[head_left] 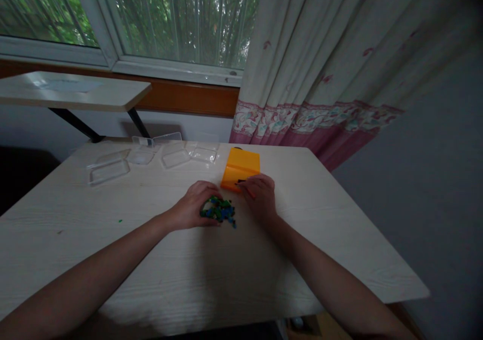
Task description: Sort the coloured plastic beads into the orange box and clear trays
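Observation:
A heap of small blue, green and dark pieces [222,211] lies on the pale table. My left hand [198,204] curves around the heap's left side, fingers above and thumb below, spread apart. Whether it touches any pieces is unclear. Beyond the heap is a yellow-orange, flat-sided object [241,164], perhaps a folded sheet or an open box. My right hand [260,194] is at its near right corner, fingers closed on a slim red-handled tool [249,193]. A small dark part shows by the fingertips, over the yellow surface; the tool's exact kind is too small to make out.
Several clear plastic boxes and lids [109,171] are spread along the table's back left. One green bit [120,221] lies alone at left. A raised shelf [75,91] stands at back left, a curtain [302,78] hangs behind, and a wall [422,179] is at right.

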{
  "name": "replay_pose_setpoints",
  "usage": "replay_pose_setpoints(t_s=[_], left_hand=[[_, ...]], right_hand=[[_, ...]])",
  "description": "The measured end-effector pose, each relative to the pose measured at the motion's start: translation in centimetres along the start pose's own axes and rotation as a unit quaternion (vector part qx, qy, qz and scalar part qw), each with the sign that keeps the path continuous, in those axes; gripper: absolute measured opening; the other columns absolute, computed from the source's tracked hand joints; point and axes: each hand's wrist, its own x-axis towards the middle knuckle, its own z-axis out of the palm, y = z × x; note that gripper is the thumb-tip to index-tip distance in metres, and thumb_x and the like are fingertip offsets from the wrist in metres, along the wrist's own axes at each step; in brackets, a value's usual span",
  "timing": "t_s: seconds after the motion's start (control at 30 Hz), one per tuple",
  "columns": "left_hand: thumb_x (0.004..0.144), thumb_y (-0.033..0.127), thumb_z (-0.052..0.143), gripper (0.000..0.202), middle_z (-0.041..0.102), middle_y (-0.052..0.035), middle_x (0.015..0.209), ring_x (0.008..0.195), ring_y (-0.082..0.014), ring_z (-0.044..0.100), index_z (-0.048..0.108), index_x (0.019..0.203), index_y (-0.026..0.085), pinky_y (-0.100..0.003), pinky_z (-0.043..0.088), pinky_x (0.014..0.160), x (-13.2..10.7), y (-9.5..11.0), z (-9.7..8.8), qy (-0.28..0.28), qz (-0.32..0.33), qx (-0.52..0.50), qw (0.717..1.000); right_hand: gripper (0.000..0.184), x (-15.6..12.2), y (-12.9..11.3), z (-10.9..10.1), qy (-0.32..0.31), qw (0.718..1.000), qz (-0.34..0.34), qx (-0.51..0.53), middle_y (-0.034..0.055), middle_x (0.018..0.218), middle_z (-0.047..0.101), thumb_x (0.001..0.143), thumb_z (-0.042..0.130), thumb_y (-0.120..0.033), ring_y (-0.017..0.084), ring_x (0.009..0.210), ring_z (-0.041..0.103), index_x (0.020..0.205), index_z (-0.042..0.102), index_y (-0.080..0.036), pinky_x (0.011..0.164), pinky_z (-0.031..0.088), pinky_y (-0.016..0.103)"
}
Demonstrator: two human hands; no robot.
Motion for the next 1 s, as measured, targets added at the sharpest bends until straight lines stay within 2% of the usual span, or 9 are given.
replay_pose_setpoints(t_s=[0.1, 0.23, 0.37, 0.5, 0.7, 1.0], left_hand=[[0.065, 0.065, 0.077, 0.079, 0.052, -0.0125, 0.131, 0.126, -0.0326, 0.045, 0.054, 0.126, 0.02, -0.05, 0.032, 0.111, -0.1, 0.2, 0.4, -0.025, 0.038, 0.043, 0.998], [0.069, 0.062, 0.074, 0.073, 0.052, -0.013, 0.132, 0.128, -0.0323, 0.044, 0.054, 0.123, 0.018, -0.054, 0.023, 0.117, -0.1, 0.2, 1.0, -0.009, 0.022, 0.096, 0.995], [0.071, 0.06, 0.074, 0.065, 0.055, -0.0118, 0.125, 0.124, -0.0315, 0.047, 0.056, 0.119, 0.019, -0.054, 0.027, 0.115, 0.0, 0.1, 1.3, 0.027, -0.012, 0.118, 0.993], [0.077, 0.055, 0.071, 0.055, 0.056, -0.0108, 0.123, 0.12, -0.0299, 0.048, 0.058, 0.117, 0.02, -0.052, 0.031, 0.112, 0.1, 0.1, 1.1, 0.028, -0.01, 0.112, 0.993], [0.094, 0.035, 0.054, 0.022, 0.058, -0.0095, 0.118, 0.114, -0.0264, 0.052, 0.063, 0.108, 0.021, -0.048, 0.04, 0.102, 0.2, 0.2, 0.7, 0.03, -0.02, 0.086, 0.996], [0.088, 0.021, 0.054, 0.021, 0.057, -0.0095, 0.117, 0.114, -0.0271, 0.052, 0.066, 0.105, 0.022, -0.048, 0.041, 0.101, 0.2, 0.1, 0.9, 0.025, -0.031, 0.08, 0.996]], right_hand=[[0.018, 0.2, 1.1, -0.1, -0.011, 0.998, 0.063, -0.02, 0.0023, 0.086, 0.075, 0.093, 0.061, -0.034, 0.02, 0.089, 0.063, 0.086, 0.075, -0.024, 0.093, 0.039, 0.039], [0.019, 0.4, 1.2, 0.2, -0.038, 0.992, 0.114, -0.032, 0.0019, 0.085, 0.074, 0.092, 0.061, -0.036, 0.022, 0.092, 0.06, 0.086, 0.075, -0.025, 0.09, 0.036, 0.039], [0.02, 0.7, 0.8, 0.4, -0.063, 0.989, 0.13, -0.034, 0.0019, 0.085, 0.074, 0.092, 0.061, -0.035, 0.021, 0.09, 0.059, 0.083, 0.075, -0.025, 0.089, 0.034, 0.038], [0.02, 0.8, 0.6, 0.3, -0.077, 0.985, 0.145, -0.048, 0.0031, 0.087, 0.074, 0.091, 0.061, -0.034, 0.022, 0.092, 0.058, 0.081, 0.076, -0.024, 0.086, 0.033, 0.038], [0.02, 0.6, 1.0, 0.4, -0.068, 0.987, 0.139, -0.047, 0.004, 0.086, 0.073, 0.09, 0.062, -0.035, 0.023, 0.091, 0.058, 0.081, 0.075, -0.023, 0.084, 0.035, 0.039], [0.022, 0.5, 1.2, 0.5, -0.054, 0.989, 0.134, -0.031, 0.003, 0.086, 0.072, 0.092, 0.061, -0.038, 0.022, 0.089, 0.057, 0.083, 0.076, -0.025, 0.083, 0.036, 0.039]])
